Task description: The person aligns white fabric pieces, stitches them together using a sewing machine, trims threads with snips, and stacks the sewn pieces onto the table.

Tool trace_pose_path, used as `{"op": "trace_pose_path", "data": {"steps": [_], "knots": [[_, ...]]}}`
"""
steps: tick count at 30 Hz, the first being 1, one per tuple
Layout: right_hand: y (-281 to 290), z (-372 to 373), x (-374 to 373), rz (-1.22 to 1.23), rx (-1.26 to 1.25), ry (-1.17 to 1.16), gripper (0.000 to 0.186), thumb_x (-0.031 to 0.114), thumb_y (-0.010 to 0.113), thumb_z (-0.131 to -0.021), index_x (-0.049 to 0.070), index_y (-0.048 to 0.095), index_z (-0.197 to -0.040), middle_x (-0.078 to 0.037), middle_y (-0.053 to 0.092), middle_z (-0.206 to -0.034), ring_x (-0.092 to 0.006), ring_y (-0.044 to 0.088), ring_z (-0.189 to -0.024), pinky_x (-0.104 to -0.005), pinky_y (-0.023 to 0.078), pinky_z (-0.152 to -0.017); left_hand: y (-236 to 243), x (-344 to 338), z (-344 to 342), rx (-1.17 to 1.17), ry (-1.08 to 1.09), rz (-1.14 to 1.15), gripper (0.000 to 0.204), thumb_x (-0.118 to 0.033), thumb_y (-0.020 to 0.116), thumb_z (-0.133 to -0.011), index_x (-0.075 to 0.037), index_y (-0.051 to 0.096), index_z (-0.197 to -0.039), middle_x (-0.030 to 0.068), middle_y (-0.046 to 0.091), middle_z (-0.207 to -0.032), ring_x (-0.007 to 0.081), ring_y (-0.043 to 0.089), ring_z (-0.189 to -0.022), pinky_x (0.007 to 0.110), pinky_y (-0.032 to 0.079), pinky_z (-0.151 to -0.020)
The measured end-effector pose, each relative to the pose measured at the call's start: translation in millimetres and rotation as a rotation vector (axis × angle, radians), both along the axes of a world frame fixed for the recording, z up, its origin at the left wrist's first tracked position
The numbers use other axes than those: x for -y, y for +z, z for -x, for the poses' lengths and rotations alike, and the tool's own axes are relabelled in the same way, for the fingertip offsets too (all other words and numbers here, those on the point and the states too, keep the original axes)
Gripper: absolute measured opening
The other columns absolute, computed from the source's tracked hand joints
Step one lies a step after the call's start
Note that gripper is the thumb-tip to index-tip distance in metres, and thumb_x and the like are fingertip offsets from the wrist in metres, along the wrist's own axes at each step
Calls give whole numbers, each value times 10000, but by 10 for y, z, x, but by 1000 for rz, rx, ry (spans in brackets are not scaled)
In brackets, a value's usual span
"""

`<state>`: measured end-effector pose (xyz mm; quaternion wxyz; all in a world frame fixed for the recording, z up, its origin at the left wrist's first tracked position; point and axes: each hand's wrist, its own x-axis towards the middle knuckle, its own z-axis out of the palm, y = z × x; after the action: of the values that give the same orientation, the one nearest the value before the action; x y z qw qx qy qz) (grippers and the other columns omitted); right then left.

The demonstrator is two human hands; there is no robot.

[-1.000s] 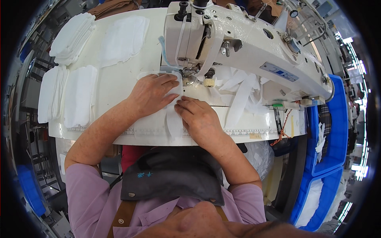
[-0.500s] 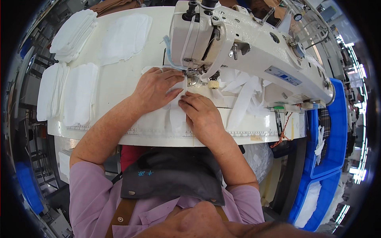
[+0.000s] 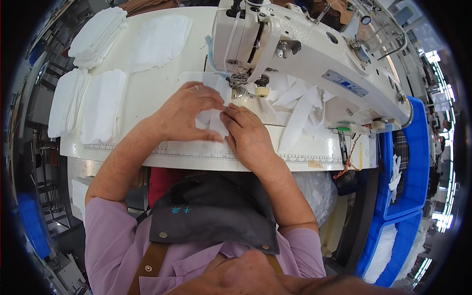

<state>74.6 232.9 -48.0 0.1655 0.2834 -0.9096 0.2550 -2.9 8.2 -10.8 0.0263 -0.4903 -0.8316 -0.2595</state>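
On a cream sewing table (image 3: 147,93) with a ruler strip along its front edge, the left hand (image 3: 184,115) lies flat, fingers spread, pressing a small white fabric piece (image 3: 211,120) just before the needle of the white industrial sewing machine (image 3: 305,59). The right hand (image 3: 248,135) pinches the piece's edge with curled fingertips. Stacks of white fabric pieces (image 3: 83,98) lie left; blue plastic bins (image 3: 408,187) stand right.

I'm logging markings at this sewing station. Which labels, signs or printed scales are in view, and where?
Nameplate: on the sewing machine arm, slim blue-grey rectangle.
Ruler strip: along the table front edge, pale with dark ticks.
Sticker: right on that edge, small and tan.
Embroidered mark: on the dark apron, small, blue.
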Motion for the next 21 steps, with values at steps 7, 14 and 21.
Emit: {"op": "trace_pose_path", "data": {"steps": [7, 14, 21], "knots": [[77, -285, -9, -34, 44, -15, 432, 195, 749, -889, -29, 680, -1252, -178, 663, -1325, -339, 576, -1337, -493, 422, -1155, -312, -19, -611, 9, 76, -122, 326, -140, 836, -775, -85, 703, -1068, 64, 725, -1107, 282, 703, -1035, 394, 551, -846], [62, -763, -62, 69, 64, -72, 525, 219, 809, -838, 34, 645, -1301, -133, 635, -1242, -308, 610, -1201, -515, 422, -1122, -363, -17, -640, -66, 141, -252, 158, -103, 809, -786, -113, 751, -933, 1, 715, -946, 207, 691, -879, 360, 510, -716], [49, -799, -21, -25, 26, -52, 578, 348, 818, -810, 83, 674, -1303, -95, 585, -1159, -289, 577, -1119, -509, 423, -1106, -323, -60, -687, -151, 108, -201, 179, -105, 820, -752, -111, 764, -923, -8, 705, -934, 194, 676, -860, 352, 491, -736]]}}
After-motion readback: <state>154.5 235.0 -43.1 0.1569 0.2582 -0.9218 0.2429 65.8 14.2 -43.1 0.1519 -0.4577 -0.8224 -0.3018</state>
